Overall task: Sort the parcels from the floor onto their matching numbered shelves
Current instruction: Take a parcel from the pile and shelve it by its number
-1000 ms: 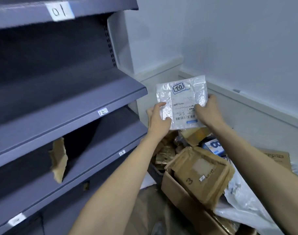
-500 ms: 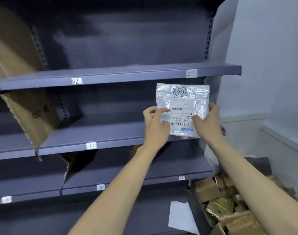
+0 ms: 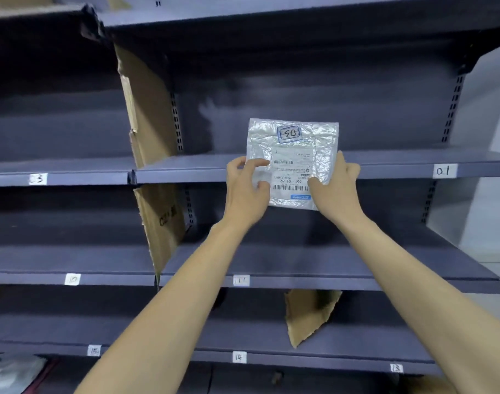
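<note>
Your left hand (image 3: 244, 194) and right hand (image 3: 335, 191) pinch the silver parcel (image 3: 293, 163) marked 03 before the shelf (image 3: 186, 169).

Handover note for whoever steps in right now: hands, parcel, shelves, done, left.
Left hand: pinches the lower left edge of the silver parcel.
Right hand: grips its lower right edge.
Parcel: held up in front of the shelf tagged 01, label upside down, handwritten box reads 03.
Shelves: a blurred tag that looks like 03 sits on the same level, in the bay to the left, past the cardboard divider. Tags 10, 11, 13, 14, 15 are lower down.
Done: parcel picked up, number showing.
Left: probably carry it left and set it on the 03 shelf.
</note>
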### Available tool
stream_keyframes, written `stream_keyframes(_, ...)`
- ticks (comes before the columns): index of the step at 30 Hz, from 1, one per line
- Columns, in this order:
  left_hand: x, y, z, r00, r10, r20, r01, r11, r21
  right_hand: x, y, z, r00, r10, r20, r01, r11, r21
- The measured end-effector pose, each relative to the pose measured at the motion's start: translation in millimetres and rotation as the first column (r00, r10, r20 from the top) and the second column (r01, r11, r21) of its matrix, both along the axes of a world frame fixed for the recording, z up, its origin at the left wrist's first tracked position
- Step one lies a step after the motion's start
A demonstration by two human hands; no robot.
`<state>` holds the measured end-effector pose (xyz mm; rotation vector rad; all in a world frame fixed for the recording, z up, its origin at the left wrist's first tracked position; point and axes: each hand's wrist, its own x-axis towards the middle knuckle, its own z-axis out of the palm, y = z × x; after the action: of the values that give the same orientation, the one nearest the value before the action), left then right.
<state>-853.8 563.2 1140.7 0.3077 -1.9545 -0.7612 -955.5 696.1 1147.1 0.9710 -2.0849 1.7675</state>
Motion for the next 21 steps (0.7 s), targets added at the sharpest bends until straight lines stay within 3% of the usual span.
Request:
stream_keyframes(15, 66.6, -135.8, 8.0, 0.995, 0.098, -0.028, -0.099, 0.994, -0.036, 51.2, -146.2, 14.2, 0.990, 0.142, 0.014, -0.141, 0.988, -0.055)
stream_keyframes(21, 103.7, -166.9, 9.5, 0.955, 0.236, -0.178, -0.249, 0.967, -0.058, 98.4, -196.5, 16.0, 0.972, 0.222, -0.076, -0.231, 0.962, -0.145)
